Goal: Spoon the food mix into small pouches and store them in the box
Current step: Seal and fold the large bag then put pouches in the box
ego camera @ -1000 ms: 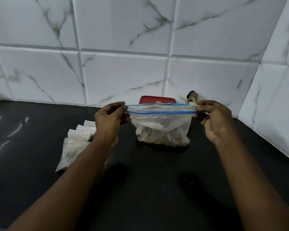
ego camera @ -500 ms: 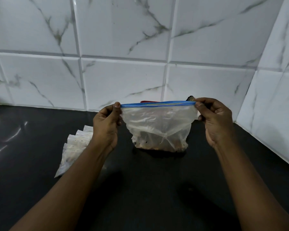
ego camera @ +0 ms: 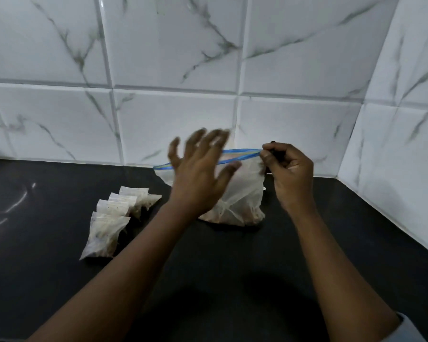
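Observation:
A clear zip bag [ego camera: 242, 193] with a blue seal strip stands on the black counter, food mix in its bottom. My right hand [ego camera: 289, 174] pinches the right end of the blue strip. My left hand [ego camera: 200, 174] is open with fingers spread, blurred, in front of the bag's left half and holding nothing. Several small filled pouches [ego camera: 114, 218] lie in an overlapping row to the left of the bag. The box is hidden behind my hands and the bag.
The black counter [ego camera: 208, 280] runs back to a white marble-tiled wall [ego camera: 173, 124] and meets a side wall [ego camera: 393, 169] on the right, forming a corner behind the bag.
My left hand has let go of the bag's left end and spread open in front of it. The strip's left end has dropped. My right hand still holds the right end.

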Available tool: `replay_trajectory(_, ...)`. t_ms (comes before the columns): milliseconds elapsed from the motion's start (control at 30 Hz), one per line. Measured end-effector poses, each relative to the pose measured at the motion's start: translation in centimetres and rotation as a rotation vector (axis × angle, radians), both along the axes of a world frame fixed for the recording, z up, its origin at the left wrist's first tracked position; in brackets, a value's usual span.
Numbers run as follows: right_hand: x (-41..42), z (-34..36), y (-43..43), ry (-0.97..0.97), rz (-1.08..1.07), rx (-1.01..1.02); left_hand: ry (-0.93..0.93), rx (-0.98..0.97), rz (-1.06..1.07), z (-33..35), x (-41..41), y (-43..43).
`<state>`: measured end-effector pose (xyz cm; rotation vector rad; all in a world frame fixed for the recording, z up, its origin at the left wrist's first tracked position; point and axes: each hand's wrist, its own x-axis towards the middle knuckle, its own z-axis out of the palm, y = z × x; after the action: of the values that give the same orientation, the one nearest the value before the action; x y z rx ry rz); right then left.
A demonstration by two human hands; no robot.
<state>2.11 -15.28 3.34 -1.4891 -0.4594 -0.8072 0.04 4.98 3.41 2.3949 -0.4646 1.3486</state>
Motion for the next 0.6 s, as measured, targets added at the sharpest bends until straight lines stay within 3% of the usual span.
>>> replay_trajectory(67, 0.0, 0.1, -0.5, 0.03, 0.08, -0.015, 0.192, 0.165, 0.011, 1.5, 0.5, -2.3)
replay_trajectory(200, 1.7, -0.6, -4.3, 0.342, 0.229, -0.134, 0.373, 0.104, -0.094, 4.3, 2.7, -3.1)
replay_trajectory(300, 3.4, -2.7, -7.1, 0.738, 0.087, -0.655, 0.422, -0.045, -0.193, 5.7, 3.7, -3.3)
replay_trajectory(367, 3.7, -4.0, -6.9, 0.89, 0.135, -0.872, 0.444, -0.122, -0.245, 6.1, 3.9, -3.5)
replay_trajectory(600, 3.8, -5.3, -4.9, 0.784, 0.043, -0.974, 0.441, -0.166, -0.274, 6.6, 4.1, -4.5)
